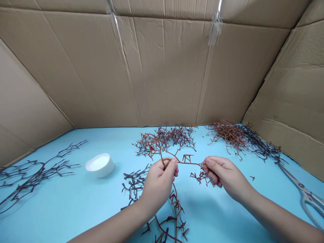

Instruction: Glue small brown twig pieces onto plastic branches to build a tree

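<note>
Between my hands stretches a thin reddish-brown artificial twig with short forked offshoots. My left hand is closed around its stems, thumb pressed on top. My right hand pinches the twig's right end. From below my left hand, more brown branching stems hang or lie toward the front edge; whether they join the held twig I cannot tell. Just behind the hands lies a pile of dark red forked twigs. Small brown twig pieces rest beside my right fingers, and dark twigs lie left of my left hand.
A white roll of tape sits on the blue table. Long dark branches lie at far left. Brown and black stems are heaped at back right, near metal scissors. Cardboard walls enclose the back and sides.
</note>
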A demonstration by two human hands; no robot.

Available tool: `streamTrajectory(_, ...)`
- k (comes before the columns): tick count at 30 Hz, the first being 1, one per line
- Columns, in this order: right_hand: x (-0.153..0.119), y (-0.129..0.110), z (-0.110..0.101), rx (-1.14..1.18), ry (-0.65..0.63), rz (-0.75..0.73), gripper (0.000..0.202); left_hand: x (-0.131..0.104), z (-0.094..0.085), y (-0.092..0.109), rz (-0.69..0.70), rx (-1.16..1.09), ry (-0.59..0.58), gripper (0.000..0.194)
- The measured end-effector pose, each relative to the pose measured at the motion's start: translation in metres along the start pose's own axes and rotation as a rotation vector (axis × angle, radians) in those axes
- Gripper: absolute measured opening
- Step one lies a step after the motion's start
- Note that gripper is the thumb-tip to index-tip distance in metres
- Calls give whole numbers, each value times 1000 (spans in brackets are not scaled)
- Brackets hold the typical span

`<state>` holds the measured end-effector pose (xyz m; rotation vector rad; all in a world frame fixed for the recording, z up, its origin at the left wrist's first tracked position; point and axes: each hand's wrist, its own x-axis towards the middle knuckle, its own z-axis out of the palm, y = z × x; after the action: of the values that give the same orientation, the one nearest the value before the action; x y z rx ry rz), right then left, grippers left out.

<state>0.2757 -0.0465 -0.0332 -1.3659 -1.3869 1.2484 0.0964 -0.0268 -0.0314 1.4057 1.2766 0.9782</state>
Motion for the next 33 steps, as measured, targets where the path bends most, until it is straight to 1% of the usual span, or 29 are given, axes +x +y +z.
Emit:
streamTrajectory(3,-1,1,4,-51,-10,-16,38,2,-4,2,64,20,-24,34)
streamTrajectory(5,-5,1,8,-133,-67,-66,38,4,-6,3,114,0,-63,30)
streamTrajectory(7,-10,0,12,-218,-148,-117,37,5,-7,4,134,-45,-170,22)
streamTrajectory(9,-15,-2,15,-290,-221,-159,37,6,-7,5,99,-81,-274,25)
streamTrajectory(10,-16,-3,16,-326,-248,-175,37,6,-7,6,74,-88,-292,26)
streamTrajectory(11,-17,-4,16,-355,-264,-181,37,6,-6,6,51,-90,-276,26)
streamTrajectory(12,-17,-4,17,-378,-265,-181,37,6,-5,5,36,-88,-229,27)
streamTrajectory(14,-16,-5,17,-432,-204,-194,37,5,-2,3,41,-65,-98,32)
streamTrajectory(16,-16,-5,17,-520,-110,-266,36,4,1,0,69,-28,13,38)
streamTrajectory(18,-18,-4,18,-637,-50,-378,35,4,1,-3,92,-4,61,42)
streamTrajectory(20,-25,-3,18,-764,-10,-494,34,8,-5,-5,104,3,91,41)
streamTrajectory(21,-30,-3,17,-833,21,-561,34,12,-10,-5,109,2,128,41)
streamTrajectory(22,-36,-3,15,-896,62,-635,35,16,-17,-4,122,4,171,41)
streamTrajectory(23,-42,-3,13,-936,104,-722,36,20,-24,-2,126,0,255,43)
streamTrajectory(24,-47,-4,11,-940,132,-798,37,23,-30,0,171,-18,283,43)
streamTrajectory(25,-51,-4,9,-905,142,-844,36,25,-35,2,199,-20,293,44)
streamTrajectory(26,-52,-5,7,-835,121,-848,34,25,-37,4,210,-10,287,44)
streamTrajectory(27,-51,-6,5,-747,101,-795,30,23,-37,5,210,11,246,44)
streamTrajectory(28,-48,-6,4,-645,92,-711,26,21,-34,6,203,44,160,43)
streamTrajectory(29,-42,-6,4,-540,97,-600,24,17,-29,5,183,98,37,44)
streamTrajectory(30,-35,-5,4,-430,131,-480,24,12,-23,4,162,136,-56,44)
streamTrajectory(32,-21,-2,6,-231,158,-274,29,4,-13,2,138,205,-171,43)
streamTrajectory(33,-15,-1,8,-163,118,-196,32,0,-9,1,138,229,-196,42)
